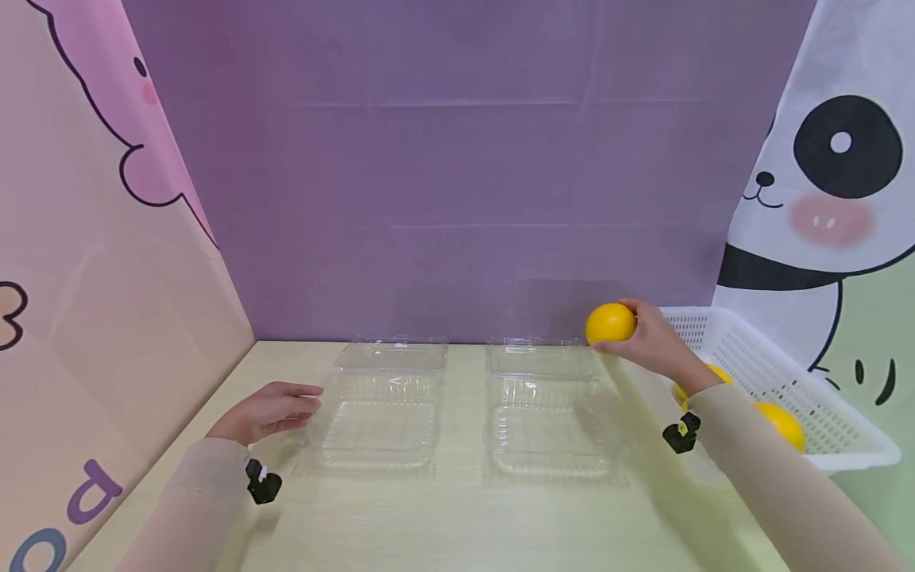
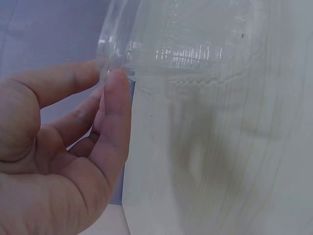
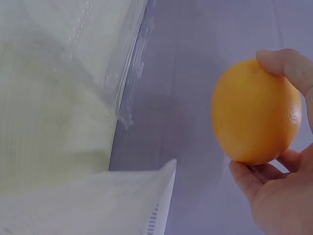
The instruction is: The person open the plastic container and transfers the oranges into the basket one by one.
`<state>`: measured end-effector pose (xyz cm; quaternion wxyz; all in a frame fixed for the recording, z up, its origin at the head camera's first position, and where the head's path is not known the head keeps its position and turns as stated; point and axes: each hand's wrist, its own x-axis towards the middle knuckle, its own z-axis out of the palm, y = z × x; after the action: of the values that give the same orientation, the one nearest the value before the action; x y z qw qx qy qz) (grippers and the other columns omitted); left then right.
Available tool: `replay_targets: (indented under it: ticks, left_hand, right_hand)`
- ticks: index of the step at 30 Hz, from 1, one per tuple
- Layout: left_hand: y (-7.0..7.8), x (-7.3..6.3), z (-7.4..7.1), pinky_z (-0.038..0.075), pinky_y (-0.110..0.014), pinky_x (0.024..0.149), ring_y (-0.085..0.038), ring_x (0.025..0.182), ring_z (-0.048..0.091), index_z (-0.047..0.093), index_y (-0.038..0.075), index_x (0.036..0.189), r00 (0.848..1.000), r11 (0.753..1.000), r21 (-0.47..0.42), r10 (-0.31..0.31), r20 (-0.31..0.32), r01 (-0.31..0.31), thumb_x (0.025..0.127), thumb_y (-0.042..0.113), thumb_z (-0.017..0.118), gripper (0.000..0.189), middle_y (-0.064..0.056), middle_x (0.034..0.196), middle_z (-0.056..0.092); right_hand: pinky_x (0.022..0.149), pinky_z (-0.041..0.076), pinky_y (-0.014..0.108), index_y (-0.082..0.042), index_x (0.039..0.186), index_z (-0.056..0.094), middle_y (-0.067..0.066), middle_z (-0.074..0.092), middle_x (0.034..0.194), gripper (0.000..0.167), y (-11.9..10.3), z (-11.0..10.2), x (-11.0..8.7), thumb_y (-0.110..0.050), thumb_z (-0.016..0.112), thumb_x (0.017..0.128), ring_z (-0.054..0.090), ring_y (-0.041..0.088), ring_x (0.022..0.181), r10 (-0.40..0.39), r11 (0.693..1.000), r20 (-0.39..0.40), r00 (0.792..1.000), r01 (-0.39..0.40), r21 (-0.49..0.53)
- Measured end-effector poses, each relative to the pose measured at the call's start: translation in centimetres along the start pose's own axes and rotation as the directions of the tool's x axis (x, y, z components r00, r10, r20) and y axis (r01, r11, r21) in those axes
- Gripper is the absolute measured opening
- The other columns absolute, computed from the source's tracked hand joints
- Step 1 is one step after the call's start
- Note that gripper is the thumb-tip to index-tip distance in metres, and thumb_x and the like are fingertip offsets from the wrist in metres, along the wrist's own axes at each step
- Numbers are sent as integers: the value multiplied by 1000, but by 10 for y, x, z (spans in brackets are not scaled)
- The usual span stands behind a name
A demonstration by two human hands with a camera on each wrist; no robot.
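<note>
My right hand (image 1: 654, 343) grips an orange (image 1: 611, 323) between thumb and fingers, raised beside the far left corner of a white basket (image 1: 858, 454). The right wrist view shows the whole round orange (image 3: 257, 112), held at its edge. To its left stands a clear plastic clamshell box (image 1: 550, 433), its lid folded back. A second, similar box (image 1: 379, 433) lies further left. My left hand (image 1: 268, 411) is at the left side of that box, fingers loosely extended; in the left wrist view the fingertips overlap the box's clear edge (image 2: 115, 39).
More oranges (image 1: 782, 425) lie in the basket, partly hidden behind my right forearm. Both boxes stand on a pale wooden table (image 1: 457, 524). A purple backdrop (image 1: 457, 199) rises behind it, with printed cloth panels (image 1: 822, 262) at the sides.
</note>
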<state>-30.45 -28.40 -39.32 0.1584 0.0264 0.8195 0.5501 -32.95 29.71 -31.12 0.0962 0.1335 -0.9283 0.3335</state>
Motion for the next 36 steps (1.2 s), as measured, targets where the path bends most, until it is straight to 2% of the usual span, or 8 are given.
replay_targets:
  ticks: [6, 14, 21, 30, 36]
  left_hand:
    - [0, 1, -1, 54, -32, 92, -18, 108, 61, 37, -15, 145, 1000, 1000, -4, -1, 0, 1, 100, 9, 61, 57, -29, 142, 47]
    - [-1, 0, 0, 54, -33, 94, -25, 115, 59, 37, -14, 146, 1000, 1000, 0, -8, 0, 8, 100, 10, 61, 57, -32, 145, 43]
    - [0, 0, 1, 54, -33, 93, -27, 116, 58, 37, -14, 146, 1000, 1000, 2, -16, -5, 16, 100, 11, 61, 58, -32, 144, 44]
    - [1, 0, 0, 54, -31, 93, -26, 115, 58, 37, -15, 146, 1000, 1000, 1, -15, -1, 15, 100, 11, 61, 58, -30, 142, 47]
    - [2, 0, -1, 54, -29, 91, -24, 113, 59, 37, -15, 145, 1000, 1000, -2, -11, 2, 11, 100, 11, 62, 59, -29, 139, 49]
  right_hand:
    - [91, 51, 50, 13, 142, 35, 31, 45, 134, 83, 9, -9, 1, -28, 79, 86, 55, 40, 105, 15, 1000, -12, 1000, -16, -22]
    - [86, 53, 45, 15, 140, 38, 30, 50, 128, 79, 19, -21, 2, -27, 79, 87, 57, 38, 100, 24, 999, -17, 1000, -25, -26]
    - [89, 51, 47, 13, 141, 37, 30, 50, 128, 79, 27, -27, 1, -29, 78, 88, 54, 39, 101, 70, 997, 2, 998, -70, -18]
    - [90, 49, 51, 16, 141, 34, 32, 48, 127, 85, 40, -34, 0, -33, 78, 88, 51, 41, 102, 128, 990, 12, 992, -127, -58]
    - [99, 46, 58, 17, 146, 26, 34, 43, 131, 93, 45, -36, 0, -35, 77, 88, 48, 44, 107, 197, 979, 32, 980, -195, -64]
